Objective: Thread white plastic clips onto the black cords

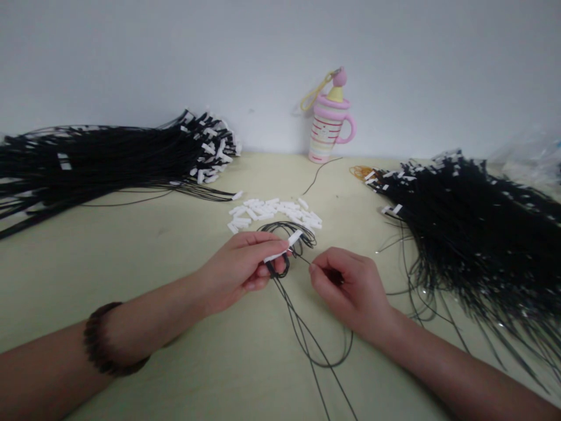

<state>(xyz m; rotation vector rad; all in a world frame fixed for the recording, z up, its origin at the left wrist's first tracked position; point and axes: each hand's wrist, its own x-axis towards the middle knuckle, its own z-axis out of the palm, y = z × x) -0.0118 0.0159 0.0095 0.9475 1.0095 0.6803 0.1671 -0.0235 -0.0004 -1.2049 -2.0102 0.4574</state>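
My left hand [249, 263] pinches a white plastic connector [295, 238] between thumb and fingers, with several thin black wires [302, 327] running out of it. Some of these wires loop behind the fingers, and others hang down toward the table's near edge. To its right, my right hand [348, 283] is closed in a pinch on one black wire, whose end reaches the connector. Just beyond both hands lies a loose heap of small white connectors [267, 209]. Whether the wire's tip sits inside the connector is too small to tell.
A thick bundle of black wires with white ends [109, 155] lies at the left. Another large black wire bundle [482, 234] spreads over the right side. A pink and white cup [326, 131] stands by the wall. Orange rubber bands [363, 172] lie near the right bundle.
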